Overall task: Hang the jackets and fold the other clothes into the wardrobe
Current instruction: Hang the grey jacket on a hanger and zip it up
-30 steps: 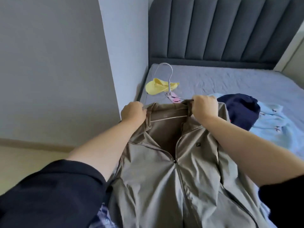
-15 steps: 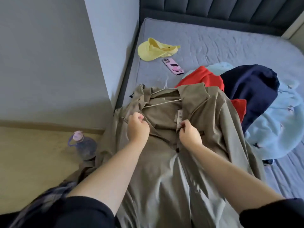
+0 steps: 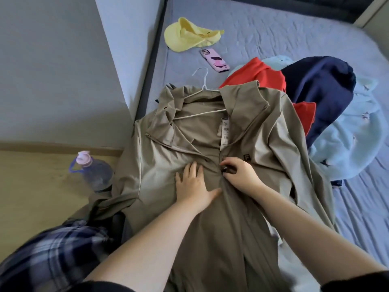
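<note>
Jacket point(image 3: 210, 218): smooth taupe cloth, faint sheen. Hanger point(image 3: 203, 85): thin white wire, apparently coated. Tag point(image 3: 225, 131): printed paper. Bed point(image 3: 273, 34): matt, wrinkled grey-blue fabric. Bottle point(image 3: 94, 171): clear plastic. Blue garment point(image 3: 357, 144): fleecy pile.

Khaki jacket point(image 3: 263, 131), apparently half-zipped, lies on white hanger point(image 3: 202, 89).

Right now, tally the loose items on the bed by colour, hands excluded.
Khaki: 1, jacket
White: 1, hanger
Red: 1, garment
Navy: 1, garment
Light blue: 1, fleece
Yellow: 1, cap
Pink: 1, phone
Total: 7
</note>
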Demonstrator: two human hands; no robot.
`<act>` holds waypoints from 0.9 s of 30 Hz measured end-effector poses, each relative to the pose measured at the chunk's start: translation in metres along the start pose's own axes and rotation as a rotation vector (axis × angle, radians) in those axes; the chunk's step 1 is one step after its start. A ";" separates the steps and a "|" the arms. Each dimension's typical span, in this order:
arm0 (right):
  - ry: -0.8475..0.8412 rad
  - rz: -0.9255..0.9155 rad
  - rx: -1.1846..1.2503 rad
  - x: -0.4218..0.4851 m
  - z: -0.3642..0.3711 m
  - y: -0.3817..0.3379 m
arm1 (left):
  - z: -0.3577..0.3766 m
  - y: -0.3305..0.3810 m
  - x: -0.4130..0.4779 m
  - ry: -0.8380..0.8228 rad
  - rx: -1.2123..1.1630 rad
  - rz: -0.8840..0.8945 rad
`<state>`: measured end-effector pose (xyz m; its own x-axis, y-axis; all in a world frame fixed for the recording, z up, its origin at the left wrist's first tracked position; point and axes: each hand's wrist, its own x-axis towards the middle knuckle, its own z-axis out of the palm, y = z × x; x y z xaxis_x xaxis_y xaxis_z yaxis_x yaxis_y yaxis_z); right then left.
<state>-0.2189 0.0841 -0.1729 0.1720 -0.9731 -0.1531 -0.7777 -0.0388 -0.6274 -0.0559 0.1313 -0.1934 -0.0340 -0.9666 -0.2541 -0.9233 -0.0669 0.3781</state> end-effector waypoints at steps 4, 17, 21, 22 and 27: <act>0.016 -0.018 -0.119 0.003 -0.006 -0.009 | 0.009 0.021 0.004 -0.113 0.016 -0.153; -0.006 -0.257 -0.616 0.012 -0.016 -0.020 | 0.024 0.020 -0.002 -0.060 0.033 -0.125; 0.195 -0.291 -0.532 0.025 -0.015 -0.037 | 0.024 0.019 -0.001 -0.038 0.061 -0.102; 0.246 -0.308 -0.494 0.027 -0.013 -0.042 | 0.024 0.018 -0.001 -0.038 0.068 -0.099; 0.388 -0.298 -0.350 0.033 -0.005 -0.059 | 0.027 0.012 0.001 -0.012 0.065 -0.072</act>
<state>-0.1709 0.0526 -0.1372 0.2316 -0.9179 0.3222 -0.8941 -0.3314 -0.3012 -0.0772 0.1362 -0.2137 0.0286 -0.9567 -0.2895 -0.9465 -0.1191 0.2998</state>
